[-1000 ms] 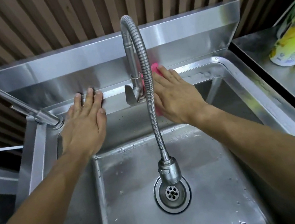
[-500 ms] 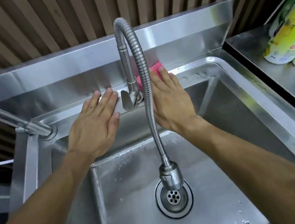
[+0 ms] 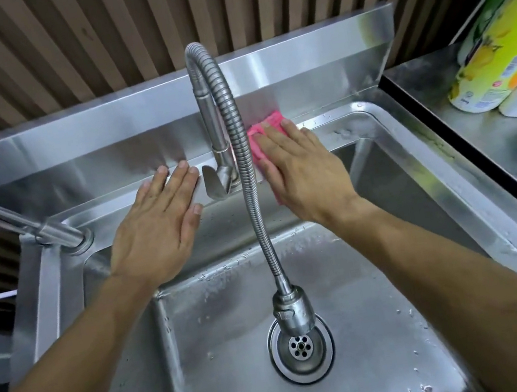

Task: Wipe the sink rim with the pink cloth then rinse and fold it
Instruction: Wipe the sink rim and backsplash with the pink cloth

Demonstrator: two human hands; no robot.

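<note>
The pink cloth (image 3: 267, 125) lies flat on the back rim of the steel sink (image 3: 337, 122), just right of the tap base. My right hand (image 3: 300, 168) presses down on it with fingers together, and only the cloth's far edge and left side show. My left hand (image 3: 159, 222) rests flat on the back rim left of the tap, fingers spread, holding nothing. The flexible steel tap (image 3: 246, 170) arches between my hands, with its nozzle hanging over the drain (image 3: 299, 348).
A second steel tap (image 3: 33, 230) sticks out at the left corner of the rim. On the steel counter (image 3: 497, 138) to the right lie yellow-green packaged rolls (image 3: 501, 59). A steel splashback and slatted wall stand behind the sink. Water drops dot the basin.
My left hand has slid right along the back rim toward the tap base. My right hand has stayed on the cloth just right of the tap. The view has shifted.
</note>
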